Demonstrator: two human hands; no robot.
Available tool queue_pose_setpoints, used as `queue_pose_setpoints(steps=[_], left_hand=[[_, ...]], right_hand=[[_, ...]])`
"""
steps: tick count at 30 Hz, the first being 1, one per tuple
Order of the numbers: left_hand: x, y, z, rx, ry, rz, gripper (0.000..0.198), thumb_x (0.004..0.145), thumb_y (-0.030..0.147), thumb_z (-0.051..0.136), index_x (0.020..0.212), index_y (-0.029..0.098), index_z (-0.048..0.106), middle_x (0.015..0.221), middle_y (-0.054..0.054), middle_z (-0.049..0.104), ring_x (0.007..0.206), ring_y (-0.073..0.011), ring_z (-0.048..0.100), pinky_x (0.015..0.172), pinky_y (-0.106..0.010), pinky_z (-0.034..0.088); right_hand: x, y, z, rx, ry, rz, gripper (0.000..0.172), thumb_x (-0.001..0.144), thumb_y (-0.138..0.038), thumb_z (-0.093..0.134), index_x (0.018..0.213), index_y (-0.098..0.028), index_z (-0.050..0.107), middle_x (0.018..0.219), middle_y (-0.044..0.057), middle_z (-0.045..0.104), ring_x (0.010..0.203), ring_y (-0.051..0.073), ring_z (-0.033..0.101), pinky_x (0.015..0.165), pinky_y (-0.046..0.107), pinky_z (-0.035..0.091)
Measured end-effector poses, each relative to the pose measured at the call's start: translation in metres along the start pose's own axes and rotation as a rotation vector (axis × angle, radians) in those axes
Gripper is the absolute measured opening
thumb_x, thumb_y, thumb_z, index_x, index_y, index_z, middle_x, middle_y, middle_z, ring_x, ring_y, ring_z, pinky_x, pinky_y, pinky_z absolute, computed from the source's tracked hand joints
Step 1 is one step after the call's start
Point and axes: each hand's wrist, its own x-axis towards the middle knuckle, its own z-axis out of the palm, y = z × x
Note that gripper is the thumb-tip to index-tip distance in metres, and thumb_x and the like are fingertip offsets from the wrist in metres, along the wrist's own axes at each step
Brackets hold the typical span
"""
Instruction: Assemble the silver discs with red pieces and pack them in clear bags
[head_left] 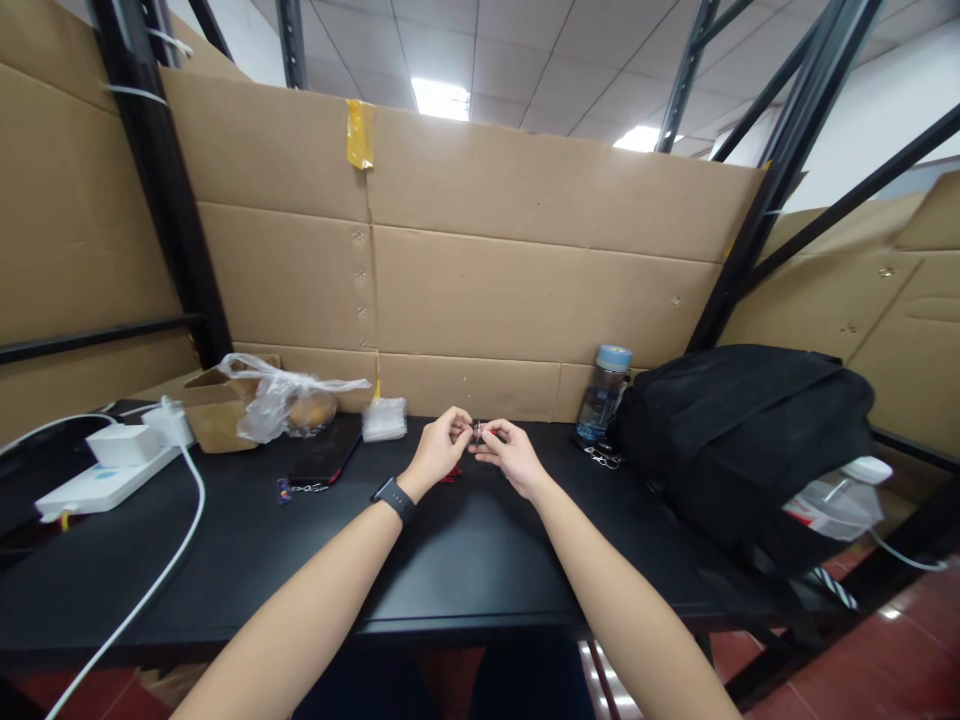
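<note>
My left hand, with a dark watch on its wrist, is closed in a pinch above the black table. Facing it, my right hand is closed too, thumb and fingers pressed together. Between the two sets of fingertips sits a small shiny item with a bit of red beside it, too small to name. Both hands touch it or nearly so. Under my left hand, something small and red lies on the table, partly hidden by the fingers.
On the left stand a white power strip, a small cardboard box, a plastic bag and a dark phone-like slab. Clear packets lie near the cardboard wall. A water bottle and black backpack stand right.
</note>
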Motion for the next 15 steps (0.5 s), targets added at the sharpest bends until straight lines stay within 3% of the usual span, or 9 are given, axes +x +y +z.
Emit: queue_pose_setpoints(steps=[5,10,15], left_hand=[[0.001,0.001,-0.003,0.059,-0.016,0.016,0.012,0.088,0.024,0.059,0.099,0.020,0.060,0.090,-0.003,0.072,0.084,-0.0174,0.069,0.075,-0.027,0.053],[0.005,-0.008,-0.011,0.199,-0.036,0.053,0.015,0.094,0.030,0.054,0.103,0.020,0.060,0.093,-0.004,0.072,0.086,-0.0186,0.068,0.079,-0.029,0.052],[0.005,-0.035,-0.028,0.656,-0.253,0.038,0.027,0.100,0.030,0.042,0.101,0.020,0.067,0.103,-0.009,0.071,0.098,-0.0228,0.066,0.088,-0.033,0.048]], right_hand=[[-0.004,-0.009,-0.001,0.072,-0.047,0.068,0.048,0.075,-0.034,0.084,0.117,-0.024,0.063,0.110,0.006,0.066,0.080,0.021,0.075,0.074,0.031,0.061],[0.001,-0.009,-0.007,0.101,-0.016,0.099,0.042,0.079,-0.024,0.080,0.119,-0.021,0.068,0.103,0.008,0.068,0.081,0.021,0.075,0.075,0.031,0.061],[0.004,-0.009,-0.017,-0.064,0.057,0.024,0.044,0.072,-0.022,0.083,0.115,-0.023,0.072,0.104,0.006,0.068,0.075,0.017,0.072,0.068,0.027,0.059]])
